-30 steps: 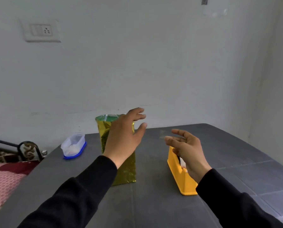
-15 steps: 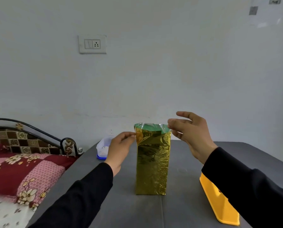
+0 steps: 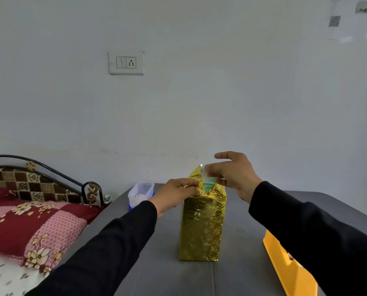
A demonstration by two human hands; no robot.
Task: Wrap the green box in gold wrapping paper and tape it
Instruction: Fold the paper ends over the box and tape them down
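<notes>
Green box [image 3: 209, 186] upright on the table [image 3: 242, 272], sheathed in gold wrapping paper [image 3: 201, 227]. Your left hand [image 3: 178, 192] pinches the top flap; your right hand [image 3: 233, 174] pinches clear tape [image 3: 202, 170]. Fold flat before taping.

Dark grey desk [image 3: 238, 274], seams visible in its top. Standing upright on it, near centre: tall box wrapped in gold paper [image 3: 201, 227]. Far left edge: clear plastic container [image 3: 141, 192] on a blue lid. Right, near edge: yellow tape dispenser [image 3: 289, 268], partly hidden by a sleeve.
</notes>
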